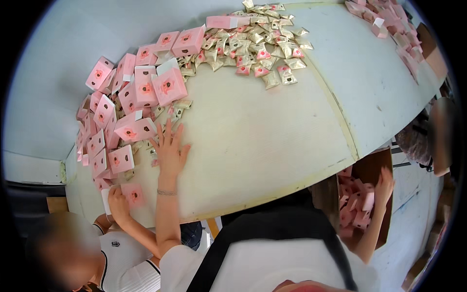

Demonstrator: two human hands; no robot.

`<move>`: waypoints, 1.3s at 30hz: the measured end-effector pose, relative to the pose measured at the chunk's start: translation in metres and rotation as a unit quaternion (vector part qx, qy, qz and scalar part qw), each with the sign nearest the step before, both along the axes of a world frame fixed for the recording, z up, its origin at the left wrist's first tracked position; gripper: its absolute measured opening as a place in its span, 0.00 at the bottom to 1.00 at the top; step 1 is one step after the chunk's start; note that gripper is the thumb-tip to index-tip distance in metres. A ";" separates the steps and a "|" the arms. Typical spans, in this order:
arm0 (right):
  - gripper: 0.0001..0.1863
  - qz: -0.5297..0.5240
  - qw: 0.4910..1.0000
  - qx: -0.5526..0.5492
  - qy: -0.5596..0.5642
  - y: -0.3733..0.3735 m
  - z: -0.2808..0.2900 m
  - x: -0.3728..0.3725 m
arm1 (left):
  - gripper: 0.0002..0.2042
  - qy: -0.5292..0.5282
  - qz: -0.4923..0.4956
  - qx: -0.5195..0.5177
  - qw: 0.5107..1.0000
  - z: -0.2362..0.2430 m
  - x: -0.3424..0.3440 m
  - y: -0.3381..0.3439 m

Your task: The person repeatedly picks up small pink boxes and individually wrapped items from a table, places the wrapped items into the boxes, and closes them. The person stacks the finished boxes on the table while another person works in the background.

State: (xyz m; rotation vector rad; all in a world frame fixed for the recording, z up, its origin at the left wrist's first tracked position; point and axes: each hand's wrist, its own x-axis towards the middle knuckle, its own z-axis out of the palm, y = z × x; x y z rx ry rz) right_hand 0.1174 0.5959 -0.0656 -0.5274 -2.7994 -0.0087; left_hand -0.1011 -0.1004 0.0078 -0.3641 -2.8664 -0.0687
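My left hand is stretched over the table with its fingers spread and nothing gripped. Its fingertips are at the edge of a few small gold-and-pink sachets, beside a pink box lying on its side. Low on the right, my right hand is inside the rim of a brown cardboard carton. Its fingers look extended, and I see nothing held in them. Pink boxes lie jumbled in the carton next to that hand.
A co-worker's hand at the left holds a pink box. Many pink boxes pile along the table's left side, by a heap of sachets. More pink packaging lies far right. Another person stands beyond the table.
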 end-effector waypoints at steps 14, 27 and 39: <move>0.35 0.288 0.937 -0.187 -0.063 -0.233 0.068 -0.503 | 0.46 -0.080 -0.057 0.144 0.985 0.038 -0.189 0.246; 0.40 0.490 0.863 -0.122 -0.012 -0.298 0.070 -0.277 | 0.50 -0.060 -0.115 0.136 0.982 0.014 0.000 0.165; 0.42 0.676 0.724 -0.126 -0.049 -0.464 0.084 -0.179 | 0.44 -0.021 0.020 0.154 0.988 0.024 0.156 0.033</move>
